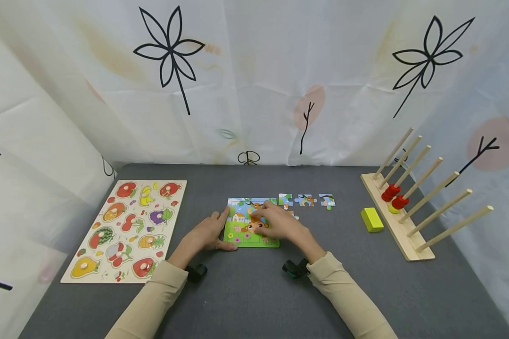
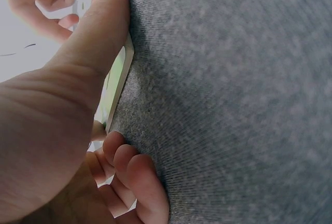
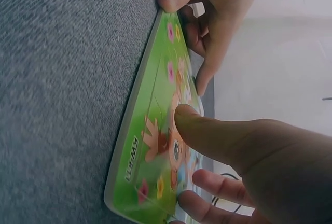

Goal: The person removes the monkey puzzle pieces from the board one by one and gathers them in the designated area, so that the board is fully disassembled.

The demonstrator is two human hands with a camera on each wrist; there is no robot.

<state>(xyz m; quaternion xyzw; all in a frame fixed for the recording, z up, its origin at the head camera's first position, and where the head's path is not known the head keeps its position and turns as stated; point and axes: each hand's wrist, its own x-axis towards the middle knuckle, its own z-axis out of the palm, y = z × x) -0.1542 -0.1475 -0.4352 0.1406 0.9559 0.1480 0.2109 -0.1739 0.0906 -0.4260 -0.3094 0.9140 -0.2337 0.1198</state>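
Observation:
A monkey jigsaw puzzle (image 1: 237, 238) in a flat tray, with a green foreground and a house, lies mid-table. My left hand (image 1: 208, 231) rests at its left side, thumb on the near left corner and index finger along the left edge. In the right wrist view, that hand's other fingers are bent beside the tray. My right hand (image 1: 282, 223) is over the puzzle's right half, thumb (image 3: 189, 117) touching the monkey picture, fingers spread beyond. No loose piece shows between them. Loose puzzle pieces (image 1: 306, 200) lie in a row behind it; another is partly hidden by the right hand.
At left lies a fruit peg board (image 1: 129, 230). On the right stands a wooden rack (image 1: 420, 254) with several upright rods and a few red and yellow beads (image 1: 391, 192). A yellow block (image 1: 371, 220) sits beside it. A printed curtain (image 1: 254, 94) hangs behind the table.

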